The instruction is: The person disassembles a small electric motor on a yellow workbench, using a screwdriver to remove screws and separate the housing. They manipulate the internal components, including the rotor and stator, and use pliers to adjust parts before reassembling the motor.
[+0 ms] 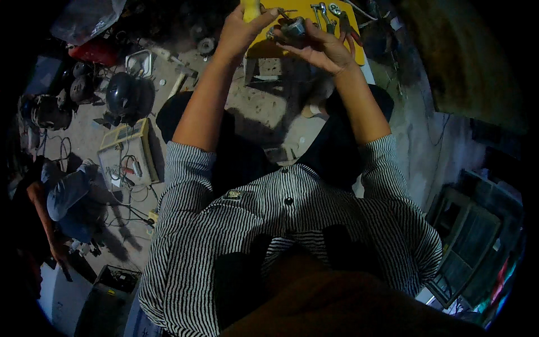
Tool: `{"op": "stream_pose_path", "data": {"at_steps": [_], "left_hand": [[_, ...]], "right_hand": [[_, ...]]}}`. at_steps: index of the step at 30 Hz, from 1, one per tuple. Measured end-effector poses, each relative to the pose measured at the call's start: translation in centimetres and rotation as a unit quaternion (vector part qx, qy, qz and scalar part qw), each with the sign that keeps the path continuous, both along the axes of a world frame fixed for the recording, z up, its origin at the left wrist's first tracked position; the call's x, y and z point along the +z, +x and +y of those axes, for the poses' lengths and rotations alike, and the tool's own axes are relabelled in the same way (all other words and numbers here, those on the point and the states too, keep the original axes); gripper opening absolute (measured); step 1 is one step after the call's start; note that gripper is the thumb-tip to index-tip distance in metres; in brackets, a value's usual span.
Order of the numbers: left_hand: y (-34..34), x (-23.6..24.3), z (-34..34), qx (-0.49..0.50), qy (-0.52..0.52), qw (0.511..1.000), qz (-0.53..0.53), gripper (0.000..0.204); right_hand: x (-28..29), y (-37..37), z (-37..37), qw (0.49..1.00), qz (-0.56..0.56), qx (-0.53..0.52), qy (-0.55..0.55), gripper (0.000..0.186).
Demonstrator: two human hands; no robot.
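Note:
My left hand is closed round a yellow handle whose upper end runs out of the picture. Near its thumb tip a thin dark metal piece sticks out toward the other hand. In my right hand lies a small, round, dark grey metal part, held between thumb and fingers. Both hands are close together over a yellow tabletop. On that top, beside my right hand, rest pliers with red handles and a shiny metal tool.
To the left on the floor are a hammer, a dark round compressor-like body and a pale box with cables. Another person is at the far left. A dark framed panel leans at the lower right.

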State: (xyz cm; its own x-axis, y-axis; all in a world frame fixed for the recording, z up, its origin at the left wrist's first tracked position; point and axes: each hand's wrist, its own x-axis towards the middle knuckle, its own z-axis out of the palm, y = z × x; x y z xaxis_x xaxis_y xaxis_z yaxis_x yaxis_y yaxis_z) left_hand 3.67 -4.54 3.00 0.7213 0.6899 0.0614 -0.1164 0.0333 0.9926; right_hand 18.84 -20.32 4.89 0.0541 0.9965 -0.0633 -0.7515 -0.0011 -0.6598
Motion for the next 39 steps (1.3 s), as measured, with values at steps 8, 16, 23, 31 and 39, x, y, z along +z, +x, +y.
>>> {"op": "stream_pose_path", "data": {"at_steps": [8,16,23,31,39], "left_hand": [[-0.3,0.4,-0.5,-0.048,-0.109,0.993,0.011,0.059],[-0.1,1.4,-2.0,-0.070,-0.072,0.995,0.012,0.059],[0.6,-0.6,-2.5,0.021,0.042,0.998,0.040,0.051],[-0.1,-1.9,0.6,0.107,-0.137,0.985,-0.019,0.031],[-3.3,-4.8,5.5,0.027,-0.327,0.933,-0.147,0.022]], "right_hand": [[-1.6,-0.3,-0.7,0.993,0.115,-0.006,-0.016,0.049],[-2.1,-0.2,-2.1,0.993,0.100,-0.050,-0.039,0.040],[-2.3,-0.2,-3.4,0.987,0.104,-0.089,-0.088,0.037],[1.9,15.6,-14.0,0.986,-0.003,-0.157,0.060,0.036],[-12.6,21.5,-22.8,0.895,0.184,-0.359,-0.189,0.040]]}}
